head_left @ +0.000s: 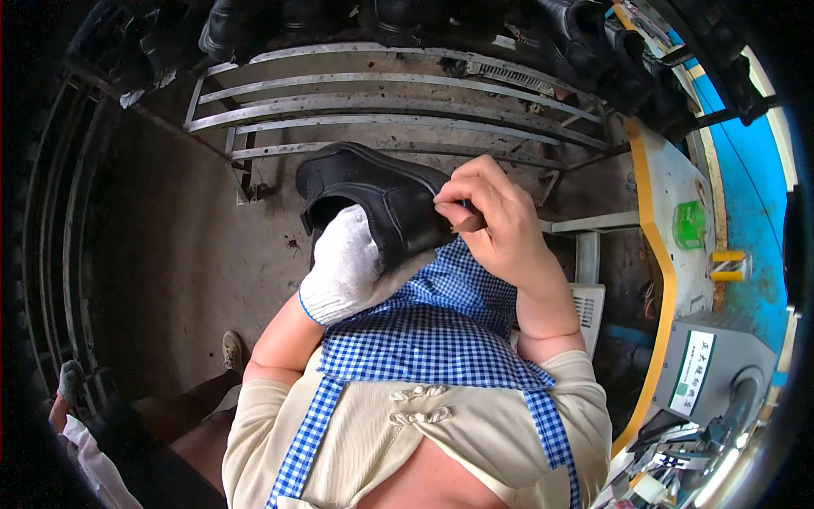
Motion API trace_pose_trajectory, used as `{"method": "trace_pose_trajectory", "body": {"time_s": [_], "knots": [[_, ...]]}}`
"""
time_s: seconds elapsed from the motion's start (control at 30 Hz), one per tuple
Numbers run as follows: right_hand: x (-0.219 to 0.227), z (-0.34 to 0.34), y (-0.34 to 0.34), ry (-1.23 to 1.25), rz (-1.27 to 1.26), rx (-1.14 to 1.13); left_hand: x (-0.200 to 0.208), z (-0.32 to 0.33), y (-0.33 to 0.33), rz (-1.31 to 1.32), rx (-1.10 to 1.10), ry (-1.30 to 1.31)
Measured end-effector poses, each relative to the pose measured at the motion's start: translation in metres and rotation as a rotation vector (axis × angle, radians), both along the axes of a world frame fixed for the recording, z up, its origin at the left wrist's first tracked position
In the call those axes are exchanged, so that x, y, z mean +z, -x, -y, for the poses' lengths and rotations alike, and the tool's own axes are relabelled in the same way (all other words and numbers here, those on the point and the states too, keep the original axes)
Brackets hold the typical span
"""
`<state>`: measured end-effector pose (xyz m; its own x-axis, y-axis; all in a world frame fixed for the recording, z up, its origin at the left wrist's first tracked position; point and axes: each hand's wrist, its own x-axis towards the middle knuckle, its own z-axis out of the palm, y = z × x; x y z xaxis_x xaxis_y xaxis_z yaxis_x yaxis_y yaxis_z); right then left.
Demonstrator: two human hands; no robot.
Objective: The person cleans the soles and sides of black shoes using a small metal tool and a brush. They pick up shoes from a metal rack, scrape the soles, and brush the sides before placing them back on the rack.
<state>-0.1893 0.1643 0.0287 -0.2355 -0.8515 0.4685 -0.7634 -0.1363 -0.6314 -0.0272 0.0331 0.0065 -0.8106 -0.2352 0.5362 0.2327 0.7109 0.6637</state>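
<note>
A black leather shoe (398,199) is held up in front of my apron. My left hand (346,263), in a white knitted glove, grips it with the fingers partly inside its opening. My bare right hand (496,216) is at the shoe's right end, thumb and forefinger pinched together against the upper. A small brown piece (468,223) shows under its curled fingers; what it is cannot be made out.
A metal rack (381,106) stands ahead, with black shoes (398,21) above it. On the right are a yellow-edged workbench (649,229), a green container (688,225) and a grey machine (712,365). Another person's gloved hand (70,382) shows at the lower left.
</note>
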Motion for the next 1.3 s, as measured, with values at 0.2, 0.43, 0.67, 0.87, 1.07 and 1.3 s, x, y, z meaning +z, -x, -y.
{"method": "trace_pose_trajectory", "body": {"time_s": [0.2, 0.43, 0.67, 0.87, 1.07, 1.3], "knots": [[-0.021, -0.011, -0.002, 0.223, 0.688, 0.242, -0.011, -0.005, -0.013, 0.08, 0.013, -0.625], [-0.017, -0.012, -0.002, 0.177, 0.207, -0.031, -0.012, -0.003, -0.018, 0.123, 0.001, -0.978], [0.013, 0.007, -0.009, 0.06, -0.157, 0.025, -0.006, -0.01, -0.011, 0.135, 0.01, -0.849], [0.027, 0.005, -0.025, -0.106, -0.881, -0.024, -0.008, -0.003, -0.006, -0.021, 0.163, -0.079], [0.005, 0.016, -0.016, -0.032, -0.614, 0.016, -0.016, -0.002, -0.007, 0.014, 0.135, -0.306], [-0.018, 0.033, -0.015, 0.194, -0.186, -0.187, 0.001, -0.006, -0.009, -0.068, 0.172, -0.285]]}}
